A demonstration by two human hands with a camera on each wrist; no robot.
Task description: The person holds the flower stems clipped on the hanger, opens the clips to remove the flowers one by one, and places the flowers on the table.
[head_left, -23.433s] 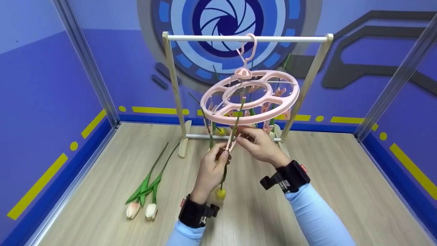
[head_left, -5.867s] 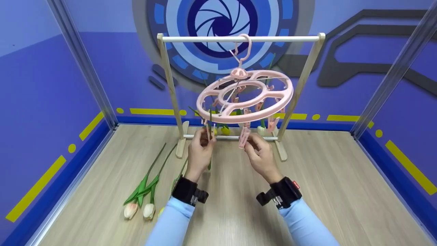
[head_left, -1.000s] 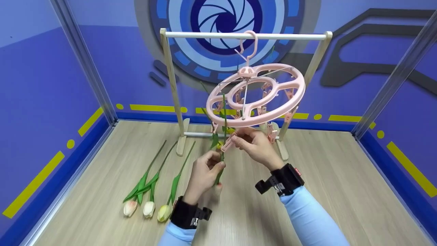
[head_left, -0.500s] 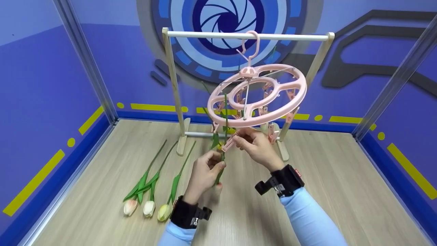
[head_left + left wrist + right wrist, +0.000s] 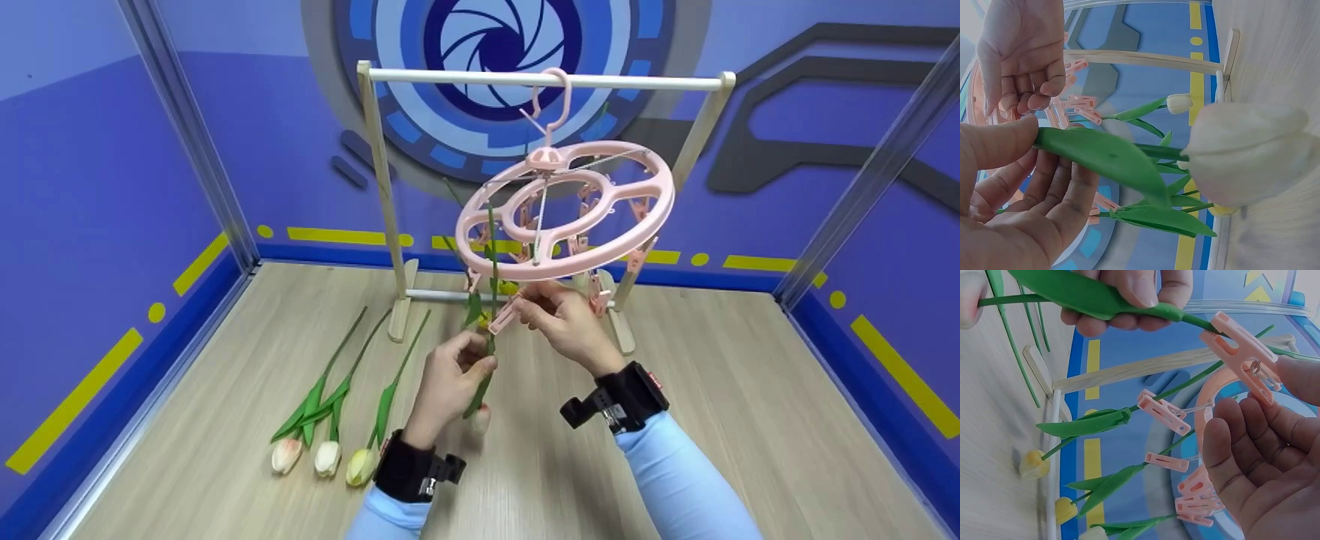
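My left hand [image 5: 450, 382] grips a white tulip [image 5: 1247, 154] by its leafy stem. The bloom hangs downward and the bare stem rises in front of the hanger ring. Thumb and fingers of my right hand [image 5: 566, 326] pinch the handle end of a pink clothespin [image 5: 1247, 354], whose jaws are at the tulip's stem, just above the left hand in the head view. Pink cord-hung clips belong to the round drying hanger [image 5: 570, 266]. Behind, a yellow tulip [image 5: 1035, 464] hangs upside down with its stem at another clip.
The hanger hooks over the white bar [image 5: 450, 76] of a wooden rack. Three tulips lie on the table at left: a pinkish one [image 5: 286, 456], a white one [image 5: 328, 458] and a pale yellow one [image 5: 361, 466]. More tulips hang from clips behind the hands.
Earlier the left hand held a yellow tulip; now it holds a white one, and a pale yellow tulip has joined two on the table. Lately the held stem has shifted slightly left.
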